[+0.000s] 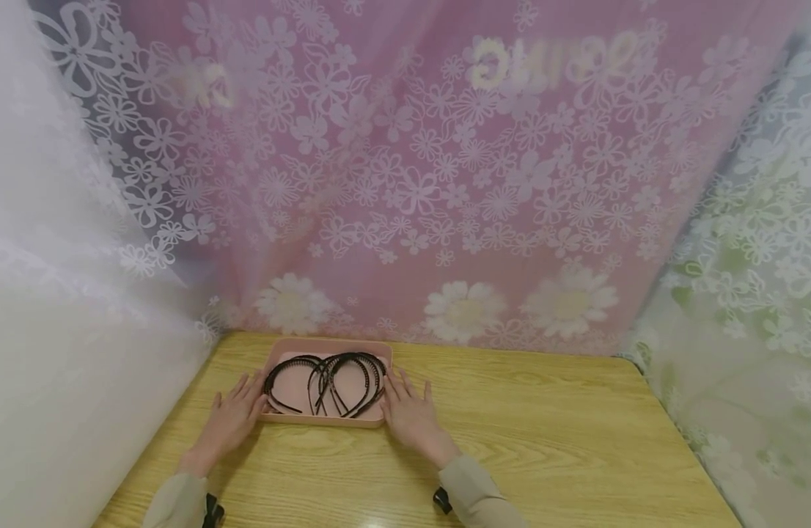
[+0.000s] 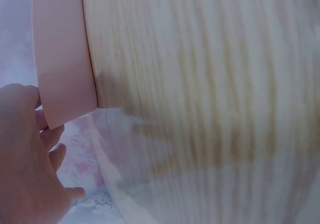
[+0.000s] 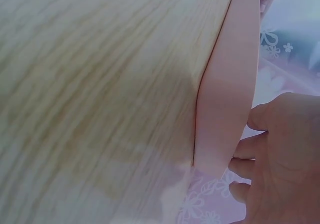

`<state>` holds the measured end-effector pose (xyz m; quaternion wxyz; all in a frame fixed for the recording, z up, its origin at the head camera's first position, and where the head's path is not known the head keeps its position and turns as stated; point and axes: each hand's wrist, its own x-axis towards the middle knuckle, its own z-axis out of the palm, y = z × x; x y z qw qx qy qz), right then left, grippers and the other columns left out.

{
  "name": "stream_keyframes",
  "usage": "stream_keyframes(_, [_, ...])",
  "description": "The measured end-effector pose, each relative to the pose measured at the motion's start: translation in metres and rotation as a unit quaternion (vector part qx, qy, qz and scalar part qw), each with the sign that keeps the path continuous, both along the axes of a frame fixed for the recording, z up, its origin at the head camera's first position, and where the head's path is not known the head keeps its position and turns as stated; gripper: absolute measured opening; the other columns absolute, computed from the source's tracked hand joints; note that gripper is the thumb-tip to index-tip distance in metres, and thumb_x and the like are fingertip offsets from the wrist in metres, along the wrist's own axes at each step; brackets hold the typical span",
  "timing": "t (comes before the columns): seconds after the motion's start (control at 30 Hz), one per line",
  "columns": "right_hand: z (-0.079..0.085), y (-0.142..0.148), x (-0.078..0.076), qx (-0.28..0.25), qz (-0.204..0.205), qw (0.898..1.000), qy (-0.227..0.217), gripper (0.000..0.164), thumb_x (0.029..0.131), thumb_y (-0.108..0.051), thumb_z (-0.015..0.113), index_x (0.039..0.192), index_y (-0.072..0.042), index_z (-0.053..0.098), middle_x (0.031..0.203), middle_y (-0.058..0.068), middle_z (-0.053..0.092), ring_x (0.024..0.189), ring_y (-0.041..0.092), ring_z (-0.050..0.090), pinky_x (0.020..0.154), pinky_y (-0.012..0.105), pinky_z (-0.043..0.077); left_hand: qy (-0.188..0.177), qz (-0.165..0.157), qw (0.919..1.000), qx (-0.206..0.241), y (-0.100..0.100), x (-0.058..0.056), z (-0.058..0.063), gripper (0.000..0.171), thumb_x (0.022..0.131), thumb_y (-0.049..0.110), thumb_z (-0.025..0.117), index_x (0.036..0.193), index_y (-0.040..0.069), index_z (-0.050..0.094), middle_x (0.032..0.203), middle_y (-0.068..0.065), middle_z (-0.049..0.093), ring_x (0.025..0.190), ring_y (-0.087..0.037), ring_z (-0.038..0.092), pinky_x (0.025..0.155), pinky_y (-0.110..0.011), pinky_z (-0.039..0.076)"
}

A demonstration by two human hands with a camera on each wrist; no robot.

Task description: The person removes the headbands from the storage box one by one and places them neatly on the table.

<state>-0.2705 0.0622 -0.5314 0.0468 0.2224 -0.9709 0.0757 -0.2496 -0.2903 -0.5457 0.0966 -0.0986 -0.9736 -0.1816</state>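
A shallow pink tray (image 1: 323, 420) lies on the table, with several black toothed headbands (image 1: 323, 378) overlapping inside it. At the tray's left side is my left hand (image 1: 230, 418), fingers extended along the wall. My right hand (image 1: 412, 418) lies against the right side in much the same way, fingers spread and pointing forward. The left wrist view has the outer wall of the tray (image 2: 65, 49) with fingertips of the left hand (image 2: 27, 159) at its corner. From the right wrist, the right hand's (image 3: 290, 159) thumb and fingers touch the tray's edge (image 3: 225, 84).
The wood-grain table (image 1: 544, 425) extends to the right and in front of the tray. Behind it hangs a pink flowered curtain (image 1: 405, 191), close to the tray's far edge. Pale sheets enclose the left (image 1: 82, 330) and right (image 1: 762, 308) sides.
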Motion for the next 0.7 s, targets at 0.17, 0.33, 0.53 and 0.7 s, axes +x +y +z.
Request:
stream_keyframes(0.17, [-0.002, 0.007, 0.001, -0.004, -0.004, 1.0, -0.009, 0.051, 0.11, -0.031, 0.04, 0.155, -0.007, 0.042, 0.164, 0.007, 0.033, 0.153, 0.029, 0.025, 0.114, 0.071, 0.022, 0.008, -0.005, 1.0, -0.004, 0.003, -0.001, -0.002, 0.054, 0.109, 0.023, 0.048, 0.155, -0.002, 0.037, 0.156, -0.024, 0.04, 0.144, -0.048, 0.034, 0.104, -0.081, 0.021])
stream_keyframes(0.33, [-0.004, 0.013, 0.003, -0.01, 0.003, 1.0, 0.0, 0.052, 0.11, -0.031, 0.039, 0.156, -0.007, 0.041, 0.165, 0.006, 0.032, 0.152, 0.03, 0.026, 0.113, 0.072, 0.022, 0.009, -0.007, 0.9999, -0.01, 0.006, -0.001, -0.004, 0.055, 0.108, 0.024, 0.049, 0.155, -0.002, 0.037, 0.156, -0.022, 0.041, 0.144, -0.047, 0.035, 0.104, -0.081, 0.021])
stream_keyframes(0.53, [-0.003, 0.02, 0.005, -0.009, 0.002, 1.0, 0.006, 0.051, 0.11, -0.031, 0.041, 0.155, -0.006, 0.042, 0.164, 0.007, 0.034, 0.152, 0.031, 0.028, 0.113, 0.072, 0.022, 0.013, -0.01, 0.9998, -0.009, 0.014, 0.001, -0.002, 0.054, 0.108, 0.024, 0.05, 0.154, -0.002, 0.038, 0.155, -0.022, 0.043, 0.144, -0.046, 0.036, 0.105, -0.08, 0.022])
stream_keyframes(0.7, [0.001, 0.024, 0.008, -0.01, 0.003, 1.0, 0.0, 0.051, 0.11, -0.03, 0.042, 0.155, -0.006, 0.042, 0.163, 0.008, 0.035, 0.151, 0.032, 0.029, 0.112, 0.073, 0.022, 0.017, -0.006, 0.9998, -0.012, 0.02, 0.004, 0.0, 0.055, 0.108, 0.023, 0.05, 0.155, -0.002, 0.037, 0.155, -0.021, 0.043, 0.144, -0.045, 0.035, 0.106, -0.08, 0.023])
